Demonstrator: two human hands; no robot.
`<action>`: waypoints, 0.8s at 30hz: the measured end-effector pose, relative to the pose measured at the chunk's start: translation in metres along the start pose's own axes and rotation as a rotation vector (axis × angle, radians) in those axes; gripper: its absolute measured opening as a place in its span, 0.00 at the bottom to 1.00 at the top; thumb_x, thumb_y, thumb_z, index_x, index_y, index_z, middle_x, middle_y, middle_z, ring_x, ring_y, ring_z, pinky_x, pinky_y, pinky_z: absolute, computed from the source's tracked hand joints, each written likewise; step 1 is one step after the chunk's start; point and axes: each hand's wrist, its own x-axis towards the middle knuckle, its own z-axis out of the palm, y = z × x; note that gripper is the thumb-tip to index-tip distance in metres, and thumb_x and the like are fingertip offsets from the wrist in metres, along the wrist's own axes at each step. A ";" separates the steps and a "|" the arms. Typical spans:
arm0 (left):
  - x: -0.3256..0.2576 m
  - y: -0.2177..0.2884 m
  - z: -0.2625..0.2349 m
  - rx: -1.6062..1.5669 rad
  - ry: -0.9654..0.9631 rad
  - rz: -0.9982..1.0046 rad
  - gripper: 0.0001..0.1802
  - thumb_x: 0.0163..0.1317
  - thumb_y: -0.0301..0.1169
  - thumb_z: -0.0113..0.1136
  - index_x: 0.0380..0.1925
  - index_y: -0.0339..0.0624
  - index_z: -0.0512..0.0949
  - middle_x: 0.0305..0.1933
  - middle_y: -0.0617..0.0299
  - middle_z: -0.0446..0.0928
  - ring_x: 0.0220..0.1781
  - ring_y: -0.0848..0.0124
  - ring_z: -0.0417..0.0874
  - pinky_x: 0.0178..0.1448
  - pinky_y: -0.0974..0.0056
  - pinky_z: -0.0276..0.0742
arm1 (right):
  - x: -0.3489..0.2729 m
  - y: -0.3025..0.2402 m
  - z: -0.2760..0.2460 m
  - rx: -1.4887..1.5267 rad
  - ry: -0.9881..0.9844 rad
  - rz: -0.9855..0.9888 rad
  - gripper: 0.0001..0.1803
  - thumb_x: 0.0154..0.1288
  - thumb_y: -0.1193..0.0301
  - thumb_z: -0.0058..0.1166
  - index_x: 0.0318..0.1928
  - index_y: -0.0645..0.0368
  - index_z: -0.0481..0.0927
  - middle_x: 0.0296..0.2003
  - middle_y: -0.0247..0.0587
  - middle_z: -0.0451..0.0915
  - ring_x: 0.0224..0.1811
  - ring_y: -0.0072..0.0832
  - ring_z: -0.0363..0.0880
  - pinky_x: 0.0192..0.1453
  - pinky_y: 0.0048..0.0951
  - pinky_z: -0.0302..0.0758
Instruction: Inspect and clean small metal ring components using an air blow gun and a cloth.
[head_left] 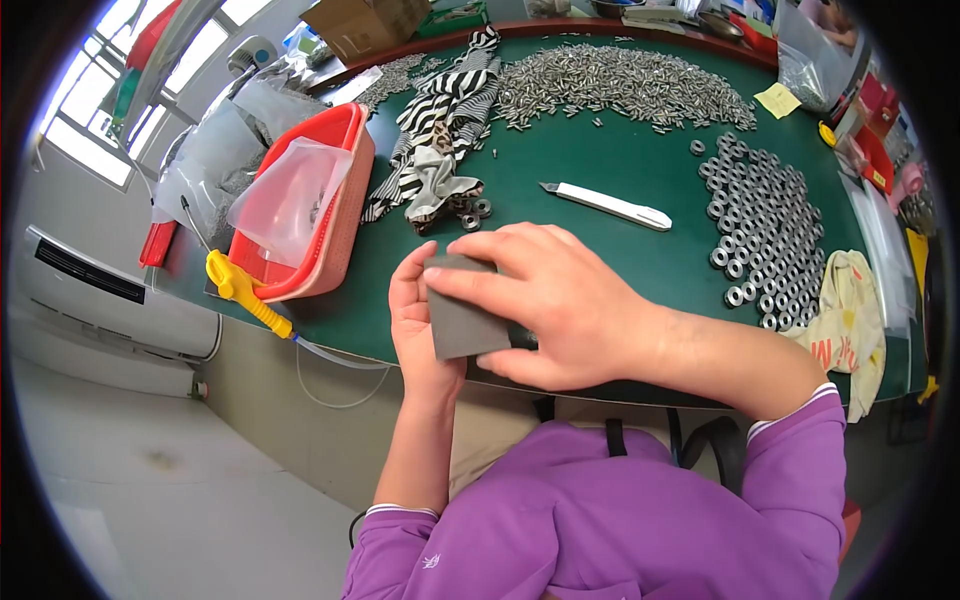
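Gripping one grey block point(462, 318), fingers of left hand point(420, 325) and right hand point(560, 300) clamped on it.

A small-parts workshop, seen at a sorting or assembly station.

A green worktop point(620, 170) is spread with bulk metal hardware: a broad heap of small steel pins point(620, 85) is piled at the far side, and ring-shaped metal nuts point(765, 225) are laid out in rows at the right. A red plastic tray point(335, 215) with clear bags is kept at the left, and a white utility knife point(607, 204) is left in the middle. Cardboard boxes point(365, 25) are stacked at the far edge, beside large windows point(100, 110).
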 end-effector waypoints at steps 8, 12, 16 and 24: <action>-0.002 -0.004 -0.003 0.191 -0.121 0.095 0.26 0.65 0.36 0.48 0.60 0.40 0.56 0.55 0.56 0.67 0.55 0.67 0.72 0.57 0.63 0.72 | 0.000 0.001 0.002 -0.032 -0.021 0.029 0.36 0.41 0.64 0.63 0.57 0.52 0.70 0.50 0.46 0.70 0.50 0.43 0.71 0.53 0.42 0.67; 0.003 -0.007 -0.008 0.103 -0.157 0.083 0.32 0.60 0.21 0.54 0.62 0.41 0.52 0.49 0.55 0.73 0.42 0.73 0.77 0.47 0.68 0.75 | 0.007 0.048 -0.005 -0.231 0.169 0.204 0.31 0.43 0.63 0.61 0.53 0.56 0.73 0.47 0.46 0.72 0.49 0.41 0.70 0.53 0.39 0.67; 0.003 -0.008 -0.004 0.096 -0.110 0.086 0.32 0.60 0.22 0.54 0.62 0.41 0.52 0.48 0.55 0.73 0.43 0.73 0.76 0.47 0.67 0.75 | 0.004 0.038 -0.006 -0.076 0.144 0.176 0.33 0.44 0.62 0.61 0.54 0.56 0.72 0.47 0.46 0.72 0.49 0.42 0.69 0.55 0.39 0.66; 0.002 -0.008 -0.007 0.125 -0.148 0.079 0.32 0.60 0.23 0.54 0.62 0.39 0.52 0.49 0.55 0.72 0.42 0.72 0.76 0.46 0.68 0.74 | 0.005 0.047 -0.007 -0.228 0.122 0.263 0.35 0.42 0.64 0.62 0.56 0.55 0.71 0.50 0.47 0.71 0.52 0.43 0.69 0.55 0.38 0.67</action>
